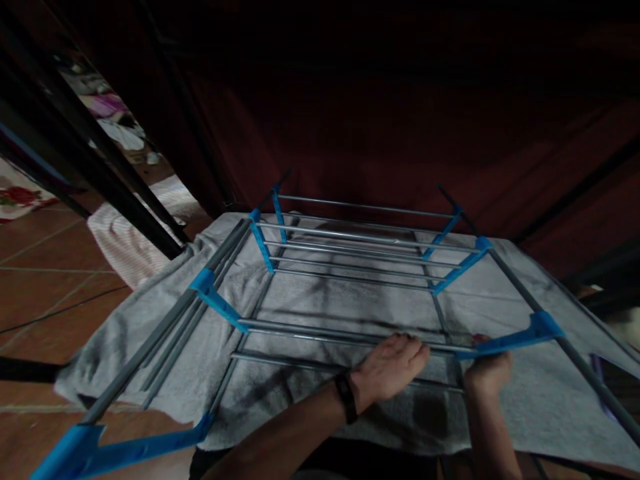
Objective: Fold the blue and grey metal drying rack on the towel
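A partly assembled rack of grey metal tubes and blue plastic brackets lies on a grey cloth (pixel 320 300). My left hand (pixel 393 367), with a dark band at its wrist, is closed over a metal rod (pixel 310 333) in the near part of the rack. To its right, my right hand (pixel 487 375) grips a blue bracket (pixel 515 340) from below, where the rod ends meet it. That bracket's outer end sits on a long side tube (pixel 580 363). Another blue bracket (pixel 217 303) carries the rods' left ends. My right fingers are partly hidden behind the plastic.
Several loose grey tubes (pixel 175 343) lie along the cloth's left side. A blue bracket (pixel 125 450) juts out over the near left edge. Dark red fabric (pixel 350 133) hangs behind. At left stand dark metal posts (pixel 115 160) above a tiled floor (pixel 45 280).
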A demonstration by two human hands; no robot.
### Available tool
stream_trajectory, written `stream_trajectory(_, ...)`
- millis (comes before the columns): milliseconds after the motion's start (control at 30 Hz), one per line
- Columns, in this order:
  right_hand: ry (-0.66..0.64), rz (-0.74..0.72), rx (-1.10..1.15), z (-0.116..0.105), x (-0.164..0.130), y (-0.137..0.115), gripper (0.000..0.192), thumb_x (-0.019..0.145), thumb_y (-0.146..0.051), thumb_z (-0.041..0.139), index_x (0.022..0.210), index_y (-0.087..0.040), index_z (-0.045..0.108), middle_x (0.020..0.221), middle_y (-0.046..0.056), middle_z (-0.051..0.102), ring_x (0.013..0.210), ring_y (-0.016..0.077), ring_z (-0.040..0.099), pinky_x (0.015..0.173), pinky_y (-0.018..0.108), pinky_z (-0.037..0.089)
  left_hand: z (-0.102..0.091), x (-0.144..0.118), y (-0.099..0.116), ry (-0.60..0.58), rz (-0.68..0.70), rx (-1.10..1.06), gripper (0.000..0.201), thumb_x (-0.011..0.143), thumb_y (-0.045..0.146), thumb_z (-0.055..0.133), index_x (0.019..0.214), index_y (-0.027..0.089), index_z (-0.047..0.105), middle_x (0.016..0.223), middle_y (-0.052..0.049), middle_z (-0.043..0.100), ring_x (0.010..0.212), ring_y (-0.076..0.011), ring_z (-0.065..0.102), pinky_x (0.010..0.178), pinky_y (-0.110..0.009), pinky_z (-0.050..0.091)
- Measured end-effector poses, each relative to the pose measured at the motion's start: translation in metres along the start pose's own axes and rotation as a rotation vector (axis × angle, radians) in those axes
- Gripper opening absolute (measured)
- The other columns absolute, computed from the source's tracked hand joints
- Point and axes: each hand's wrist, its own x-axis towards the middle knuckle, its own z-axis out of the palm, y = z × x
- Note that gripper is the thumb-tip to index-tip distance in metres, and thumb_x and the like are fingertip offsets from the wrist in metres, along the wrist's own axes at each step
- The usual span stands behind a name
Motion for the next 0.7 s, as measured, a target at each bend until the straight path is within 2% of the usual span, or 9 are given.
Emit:
stream_trajectory(67, 0.112, 0.037, 0.003, -0.011, -0.016, 0.006, 0.026, 0.076, -0.052, 0.049, 0.079, -0.028, 0.057, 0.083, 0.007, 0.06, 0.081, 0.0328, 0.062, 0.065, 0.052, 0.049, -0.002, -0.027, 0.001, -0.016, 0.052, -0.023, 0.034, 0.101, 0.021, 0.036, 0.132, 0.019, 0.051, 0.12, -0.007, 0.064, 0.118, -0.0198, 0.056, 0.101, -0.031, 0.043)
stream_trajectory(133, 0.151, 0.075, -0.041, -0.024, -0.039, 0.016, 0.022, 0.075, -0.05, 0.054, 0.085, -0.031, 0.06, 0.093, 0.007, 0.063, 0.089, 0.0344, 0.062, 0.073, 0.056, 0.049, 0.005, -0.057, 0.0, -0.046, -0.001, -0.03, 0.035, 0.101, 0.022, 0.038, 0.133, 0.02, 0.051, 0.121, -0.006, 0.065, 0.117, -0.0188, 0.056, 0.103, -0.03, 0.042)
stream_trajectory(200, 0.093, 0.051, -0.127, -0.036, -0.065, 0.027, 0.024, 0.074, -0.047, 0.059, 0.093, -0.034, 0.062, 0.101, 0.008, 0.063, 0.097, 0.0352, 0.06, 0.083, 0.058, 0.047, 0.018, -0.082, -0.003, -0.048, -0.169, -0.007, 0.036, 0.1, 0.023, 0.042, 0.135, 0.023, 0.05, 0.128, -0.005, 0.063, 0.117, -0.0193, 0.057, 0.105, -0.032, 0.041)
stream_trajectory(267, 0.027, -0.013, -0.193, -0.043, -0.088, 0.034, 0.026, 0.073, -0.047, 0.061, 0.094, -0.033, 0.063, 0.1, 0.009, 0.063, 0.098, 0.0356, 0.06, 0.085, 0.058, 0.047, 0.034, -0.098, -0.007, -0.05, -0.296, 0.018, 0.038, 0.099, 0.028, 0.046, 0.136, 0.025, 0.05, 0.134, -0.005, 0.06, 0.124, -0.0218, 0.055, 0.11, -0.035, 0.039)
stream_trajectory(367, -0.064, -0.128, -0.263, -0.042, -0.11, 0.032, 0.026, 0.072, -0.047, 0.062, 0.092, -0.03, 0.065, 0.095, 0.009, 0.063, 0.096, 0.035, 0.06, 0.084, 0.055, 0.047, 0.052, -0.104, -0.013, -0.114, -0.302, 0.026, 0.035, 0.097, 0.02, 0.046, 0.131, 0.024, 0.055, 0.129, -0.005, 0.063, 0.124, -0.0218, 0.056, 0.111, -0.037, 0.04)
stream_trajectory(467, -0.148, -0.173, -0.282, -0.033, -0.119, 0.012, 0.027, 0.077, -0.044, 0.058, 0.095, -0.026, 0.066, 0.1, 0.01, 0.063, 0.1, 0.0333, 0.058, 0.09, 0.054, 0.045, 0.057, -0.098, -0.014, -0.211, -0.279, 0.03, 0.04, 0.093, 0.005, 0.039, 0.121, 0.023, 0.061, 0.124, -0.005, 0.066, 0.121, -0.0208, 0.059, 0.106, -0.036, 0.046)
stream_trajectory(533, -0.193, -0.2, -0.274, -0.028, -0.122, -0.009, 0.027, 0.08, -0.042, 0.054, 0.098, -0.025, 0.065, 0.104, 0.01, 0.063, 0.104, 0.0317, 0.058, 0.094, 0.052, 0.044, 0.054, -0.096, -0.012, -0.237, -0.299, 0.03, 0.052, 0.088, -0.003, 0.034, 0.126, 0.023, 0.059, 0.133, -0.005, 0.063, 0.123, -0.0197, 0.058, 0.104, -0.035, 0.048)
stream_trajectory(633, -0.286, -0.269, -0.259, -0.028, -0.128, -0.05, 0.025, 0.087, -0.038, 0.051, 0.103, -0.023, 0.064, 0.109, 0.009, 0.062, 0.11, 0.0287, 0.057, 0.098, 0.048, 0.043, 0.038, -0.095, -0.008, -0.236, -0.335, 0.023, 0.067, 0.085, -0.008, 0.028, 0.139, 0.024, 0.051, 0.141, -0.006, 0.059, 0.124, -0.019, 0.059, 0.103, -0.035, 0.048)
stream_trajectory(700, -0.35, -0.291, -0.266, -0.034, -0.134, -0.085, 0.023, 0.092, -0.035, 0.049, 0.105, -0.023, 0.064, 0.115, 0.009, 0.061, 0.115, 0.0265, 0.055, 0.099, 0.044, 0.043, 0.02, -0.092, -0.008, -0.23, -0.382, 0.018, 0.058, 0.092, 0.0, 0.031, 0.14, 0.025, 0.051, 0.136, -0.008, 0.063, 0.116, -0.0204, 0.065, 0.095, -0.035, 0.054)
